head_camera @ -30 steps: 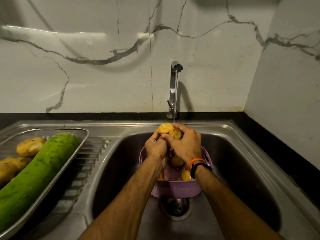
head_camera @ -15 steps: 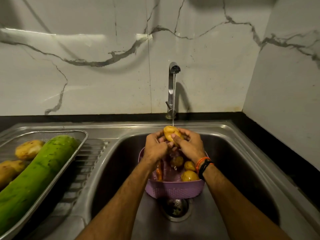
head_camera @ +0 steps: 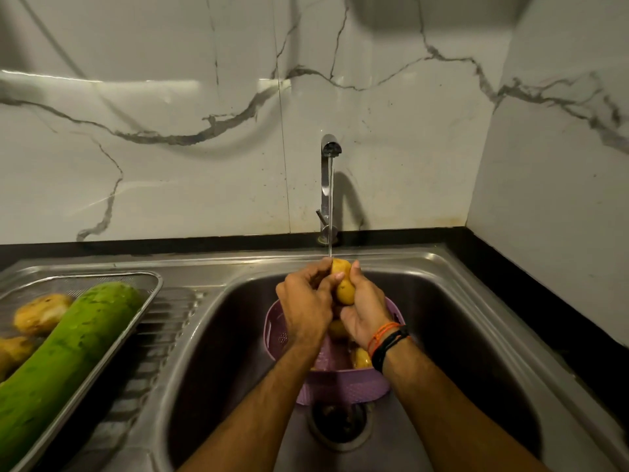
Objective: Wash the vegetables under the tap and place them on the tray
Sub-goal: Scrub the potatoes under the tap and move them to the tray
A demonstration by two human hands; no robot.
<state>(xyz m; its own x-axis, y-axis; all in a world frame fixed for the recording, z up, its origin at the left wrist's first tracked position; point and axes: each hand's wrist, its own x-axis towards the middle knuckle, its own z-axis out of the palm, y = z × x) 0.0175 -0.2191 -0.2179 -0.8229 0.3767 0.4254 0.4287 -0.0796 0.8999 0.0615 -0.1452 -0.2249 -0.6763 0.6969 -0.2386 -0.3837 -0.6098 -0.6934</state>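
Both hands meet over the sink point(head_camera: 476, 301), at twelve o'clock from the pink basket point(head_camera: 343, 386) that sits in the basin above the drain. The left hand point(head_camera: 306, 308) and the right hand point(head_camera: 366, 311) together hold one potato point(head_camera: 343, 284), fingers point(head_camera: 335, 276) curled round it from either side, so both are gripping the same vegetable. The thin stream from the tap point(head_camera: 329, 185) lands on the potato's upper end, just where the left thumb lies.

The potato looks firm and dense for its size, with a smooth yellow skin that shines wet. I judge it stiff enough to take a hard rub without bruising, but slippery under running water, and its rounded, tapering shape gives the fingers little to catch on. The safest hold is round its thick middle, cupped in the palm with the thumb across the top, not a pinch at the narrow end, where it could squirt out and drop back into the basket.

More potatoes point(head_camera: 360, 359) lie in the basket below the wrists, partly hidden, so washing is not finished.

The tray point(head_camera: 149, 284) stands on the draining board at nine o'clock from the hands, well apart from them. In it lie a long green gourd point(head_camera: 68, 352) and washed potatoes point(head_camera: 41, 313) beside it. The gourd fills much of the tray, so a wet potato carried across needs setting down in the free space along the tray's far edge, placed and not tossed, since a round one may roll.
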